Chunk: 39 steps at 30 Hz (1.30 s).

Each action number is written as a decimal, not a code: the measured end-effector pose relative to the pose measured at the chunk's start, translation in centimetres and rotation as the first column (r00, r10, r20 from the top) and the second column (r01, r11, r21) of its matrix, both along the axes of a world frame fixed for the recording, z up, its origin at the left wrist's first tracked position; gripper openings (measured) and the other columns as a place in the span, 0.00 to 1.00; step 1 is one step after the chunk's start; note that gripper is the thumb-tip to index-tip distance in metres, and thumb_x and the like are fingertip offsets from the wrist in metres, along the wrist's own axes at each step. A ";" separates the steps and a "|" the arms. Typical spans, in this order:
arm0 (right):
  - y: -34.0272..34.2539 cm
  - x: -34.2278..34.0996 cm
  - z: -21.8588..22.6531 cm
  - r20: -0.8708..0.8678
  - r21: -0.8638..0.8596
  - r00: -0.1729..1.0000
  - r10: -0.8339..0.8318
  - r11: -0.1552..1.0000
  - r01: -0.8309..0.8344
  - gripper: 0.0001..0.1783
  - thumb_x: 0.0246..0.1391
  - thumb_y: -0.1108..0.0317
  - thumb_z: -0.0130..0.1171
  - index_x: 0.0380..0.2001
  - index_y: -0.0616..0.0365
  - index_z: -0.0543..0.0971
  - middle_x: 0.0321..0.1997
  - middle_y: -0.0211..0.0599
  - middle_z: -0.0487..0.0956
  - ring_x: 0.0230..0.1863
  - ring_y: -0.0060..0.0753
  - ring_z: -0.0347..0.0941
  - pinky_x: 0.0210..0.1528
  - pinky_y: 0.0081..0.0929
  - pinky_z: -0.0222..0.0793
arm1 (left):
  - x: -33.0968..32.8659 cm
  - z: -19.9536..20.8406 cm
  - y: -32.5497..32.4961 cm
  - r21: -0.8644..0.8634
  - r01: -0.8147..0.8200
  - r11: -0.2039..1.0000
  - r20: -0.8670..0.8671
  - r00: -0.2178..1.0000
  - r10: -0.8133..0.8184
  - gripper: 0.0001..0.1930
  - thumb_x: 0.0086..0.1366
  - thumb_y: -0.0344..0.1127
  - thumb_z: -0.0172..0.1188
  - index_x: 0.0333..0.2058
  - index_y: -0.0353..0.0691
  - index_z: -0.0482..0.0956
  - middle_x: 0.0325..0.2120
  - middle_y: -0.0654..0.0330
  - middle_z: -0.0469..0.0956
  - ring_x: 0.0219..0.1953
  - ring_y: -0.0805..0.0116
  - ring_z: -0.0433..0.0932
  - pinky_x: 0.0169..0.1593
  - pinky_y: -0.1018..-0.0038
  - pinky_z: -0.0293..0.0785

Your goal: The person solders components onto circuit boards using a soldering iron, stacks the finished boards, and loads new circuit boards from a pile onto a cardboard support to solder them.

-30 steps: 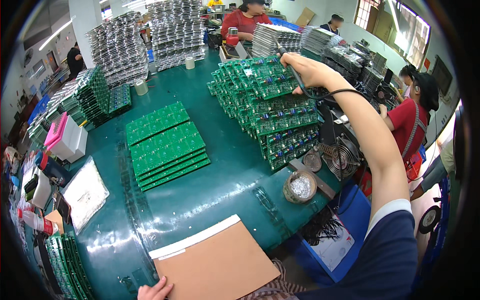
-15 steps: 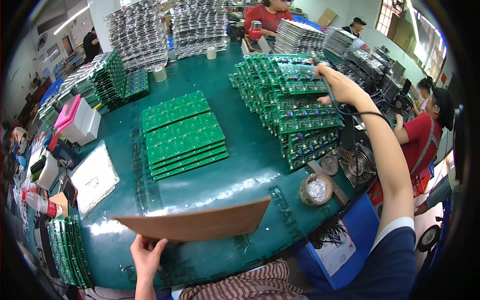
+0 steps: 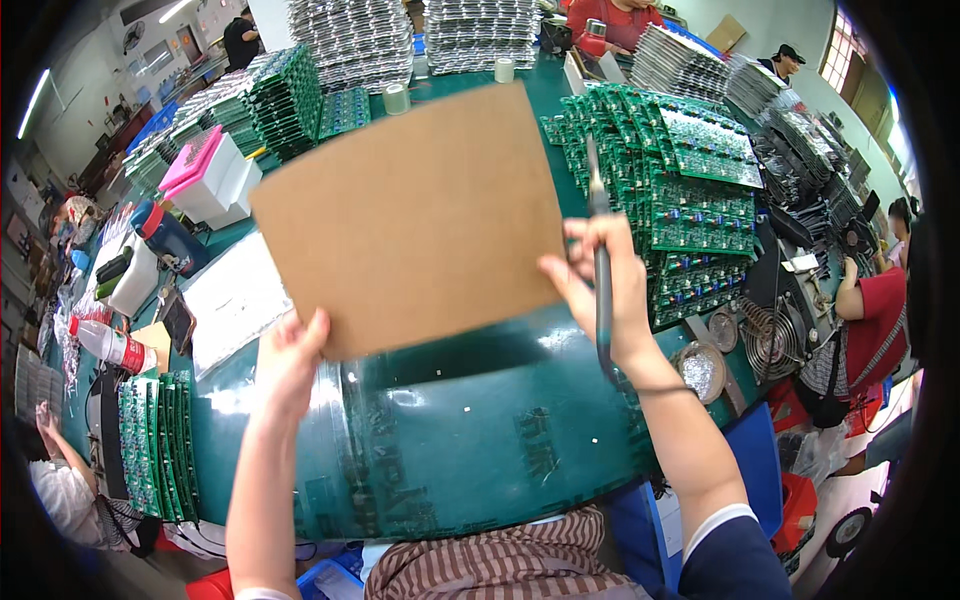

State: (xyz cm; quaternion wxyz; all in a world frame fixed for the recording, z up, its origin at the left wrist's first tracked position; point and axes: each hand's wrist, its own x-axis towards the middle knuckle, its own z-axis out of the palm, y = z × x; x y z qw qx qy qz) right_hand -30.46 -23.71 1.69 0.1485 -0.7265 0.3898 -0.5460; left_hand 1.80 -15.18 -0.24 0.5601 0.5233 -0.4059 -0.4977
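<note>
Head camera shows brown cardboard (image 3: 410, 220) between both hands (image 3: 288, 368) (image 3: 628, 290).

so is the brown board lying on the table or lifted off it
Lifted: the brown board tilts up above the green table, its lower-left corner in the left hand, the right hand at its right edge.

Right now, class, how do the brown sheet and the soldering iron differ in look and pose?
The brown sheet is broad and flat; the soldering iron is slim and dark-handled. The sheet's lower-left corner is in the left hand; the iron is in the right hand. Both are held above the table.
</note>
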 end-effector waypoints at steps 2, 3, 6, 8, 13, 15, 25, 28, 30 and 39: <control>-4.0 1.4 -0.6 0.160 0.079 0.986 0.044 0.995 -0.057 0.22 0.45 0.74 0.70 0.37 0.55 0.65 0.29 0.35 0.75 0.21 0.25 0.70 0.26 0.23 0.69 | 1.6 1.3 -4.1 0.068 0.011 0.998 0.153 0.988 -0.021 0.17 0.67 0.36 0.58 0.51 0.32 0.74 0.42 0.60 0.80 0.44 0.75 0.76 0.49 0.76 0.69; -5.7 2.0 -0.5 0.142 0.052 0.989 0.033 0.998 -0.041 0.22 0.46 0.73 0.69 0.38 0.55 0.65 0.29 0.36 0.75 0.21 0.24 0.70 0.27 0.23 0.69 | 2.3 2.2 -5.6 0.131 -0.008 0.991 0.266 0.963 -0.027 0.18 0.66 0.37 0.60 0.51 0.32 0.75 0.41 0.60 0.81 0.43 0.75 0.76 0.48 0.78 0.69; -11.1 1.2 -2.3 0.065 0.075 0.997 0.039 0.996 -0.043 0.23 0.46 0.73 0.69 0.38 0.55 0.65 0.29 0.36 0.76 0.23 0.24 0.73 0.28 0.25 0.70 | 1.2 3.0 -9.9 0.094 -0.036 0.995 0.395 0.919 -0.004 0.19 0.63 0.38 0.63 0.49 0.33 0.77 0.39 0.61 0.81 0.38 0.76 0.76 0.45 0.79 0.68; -13.4 1.1 -3.9 0.066 0.138 0.997 0.046 0.989 -0.055 0.23 0.46 0.72 0.70 0.38 0.55 0.65 0.29 0.35 0.76 0.25 0.23 0.74 0.30 0.24 0.71 | 0.8 1.9 -11.8 0.149 -0.158 0.976 0.316 0.943 0.104 0.18 0.59 0.37 0.68 0.45 0.33 0.80 0.36 0.62 0.82 0.34 0.77 0.76 0.44 0.78 0.69; -14.3 1.6 -5.9 0.025 0.198 0.999 0.043 0.979 -0.047 0.23 0.46 0.71 0.70 0.37 0.56 0.65 0.29 0.32 0.76 0.27 0.21 0.74 0.31 0.23 0.72 | 1.8 -1.9 -14.4 0.116 -0.196 0.974 0.152 0.972 0.178 0.16 0.54 0.32 0.71 0.40 0.31 0.82 0.31 0.60 0.82 0.32 0.75 0.77 0.42 0.78 0.69; -14.4 1.4 -6.3 0.002 0.234 1.000 0.021 0.972 -0.021 0.22 0.46 0.72 0.70 0.37 0.56 0.65 0.28 0.32 0.76 0.28 0.21 0.74 0.32 0.23 0.73 | 1.3 -1.9 -14.7 0.143 -0.204 0.968 0.223 0.960 0.169 0.21 0.54 0.38 0.71 0.46 0.37 0.81 0.32 0.65 0.81 0.24 0.81 0.69 0.26 0.82 0.57; -15.6 1.0 -8.6 0.056 0.286 0.998 0.028 0.957 -0.043 0.23 0.46 0.71 0.69 0.38 0.56 0.64 0.31 0.36 0.77 0.31 0.25 0.77 0.34 0.25 0.74 | 0.9 -1.9 -15.1 0.277 -0.230 0.933 0.368 0.922 0.119 0.20 0.53 0.38 0.71 0.46 0.42 0.82 0.28 0.69 0.80 0.18 0.85 0.56 0.21 0.83 0.47; -15.8 0.9 -9.1 0.092 0.285 0.995 0.027 0.957 -0.052 0.23 0.46 0.71 0.69 0.38 0.56 0.63 0.33 0.37 0.77 0.31 0.26 0.78 0.34 0.26 0.75 | 0.9 -2.0 -15.3 0.292 -0.227 0.929 0.361 0.926 0.112 0.21 0.53 0.38 0.71 0.46 0.41 0.82 0.29 0.69 0.80 0.18 0.84 0.56 0.21 0.82 0.48; -15.9 1.1 -9.3 0.110 0.303 0.994 0.018 0.952 -0.051 0.24 0.46 0.71 0.69 0.38 0.56 0.63 0.33 0.37 0.77 0.32 0.26 0.77 0.35 0.26 0.75 | 0.8 -1.9 -15.3 0.306 -0.236 0.922 0.363 0.924 0.116 0.23 0.52 0.38 0.72 0.47 0.39 0.81 0.28 0.68 0.80 0.18 0.83 0.57 0.21 0.82 0.49; -15.7 1.0 -9.4 0.173 0.337 0.985 -0.002 0.940 -0.057 0.25 0.45 0.70 0.70 0.38 0.57 0.63 0.35 0.39 0.77 0.33 0.25 0.77 0.37 0.24 0.75 | 0.7 -2.0 -16.0 0.326 -0.254 0.911 0.367 0.922 0.125 0.19 0.50 0.35 0.73 0.41 0.38 0.82 0.25 0.66 0.79 0.16 0.81 0.59 0.20 0.81 0.54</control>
